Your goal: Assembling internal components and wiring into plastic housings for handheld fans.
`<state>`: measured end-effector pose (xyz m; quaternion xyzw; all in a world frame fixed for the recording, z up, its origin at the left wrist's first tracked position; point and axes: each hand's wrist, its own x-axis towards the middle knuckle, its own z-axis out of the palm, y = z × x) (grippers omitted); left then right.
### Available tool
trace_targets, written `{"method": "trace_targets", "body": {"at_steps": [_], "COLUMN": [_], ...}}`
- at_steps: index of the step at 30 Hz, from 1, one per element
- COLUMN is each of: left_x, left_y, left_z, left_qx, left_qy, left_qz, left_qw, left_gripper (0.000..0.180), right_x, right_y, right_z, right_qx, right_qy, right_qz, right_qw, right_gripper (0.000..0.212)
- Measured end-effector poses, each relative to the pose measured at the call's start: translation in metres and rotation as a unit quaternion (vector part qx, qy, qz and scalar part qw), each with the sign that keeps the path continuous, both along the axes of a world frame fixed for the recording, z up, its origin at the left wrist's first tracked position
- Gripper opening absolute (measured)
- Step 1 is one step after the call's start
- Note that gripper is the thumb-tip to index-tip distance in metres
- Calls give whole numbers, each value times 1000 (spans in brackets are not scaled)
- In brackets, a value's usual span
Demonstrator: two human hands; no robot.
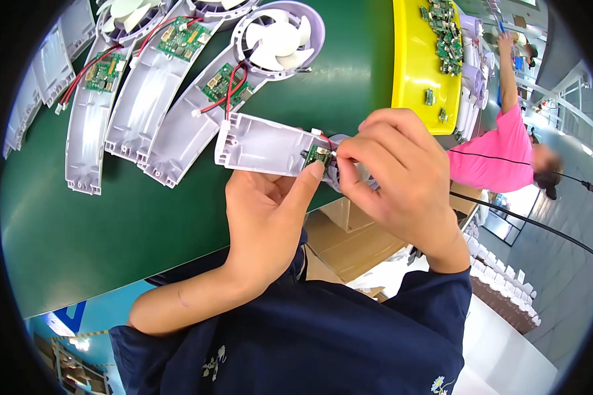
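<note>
A pale lilac handheld-fan housing (263, 146) lies across my left hand (260, 210), whose fingers hold it from beneath. The thumb of that hand presses on a small green circuit board (318, 155) at the housing's fan end. My right hand (402, 178) pinches with thumb and forefinger just beside the board; what lies between the fingertips is too small and covered to make out. A short red wire with a white plug (317, 132) shows above the board. The fan end is mostly hidden behind my right hand.
On the green table (178, 224) several open fan housings (184, 138) lie at the left, with boards, red and black wires and white fan blades (278, 41). A yellow tray (412, 66) of circuit boards stands at the right. Beyond are a black cable (527, 224) and a person in pink (501, 155).
</note>
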<state>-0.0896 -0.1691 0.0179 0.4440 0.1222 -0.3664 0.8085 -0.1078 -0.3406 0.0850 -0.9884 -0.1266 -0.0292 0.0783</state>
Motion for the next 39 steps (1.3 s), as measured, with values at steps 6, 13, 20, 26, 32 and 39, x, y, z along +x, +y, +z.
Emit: {"method": "trace_targets", "body": {"at_steps": [6,13,20,26,32,39], "left_x": [-2,-7,-6,-7,-8,-6], "left_y": [3,0,-1,2,0,2], "left_z": [-3,-7,-6,-8,-7,-8], "left_qx": [-23,-65,-83,-75,-66,-42], "left_qy": [-14,-9,-7,-14,-20,-37], "left_qz": [-32,0,7,0,-6,-10], "left_qw": [999,998,996,997,998,998], "left_gripper": [38,33,30,31,31,32], "right_x": [10,18,22,32,34,36], "right_y": [3,7,13,17,18,27], "right_z": [10,17,25,31,33,32], "right_qx": [-11,-44,-73,-130,-141,-199], "right_qy": [68,94,129,179,197,199], "right_qz": [27,32,59,81,80,93], "right_qw": [997,994,987,972,967,955], "right_gripper": [25,24,23,19,18,16]}}
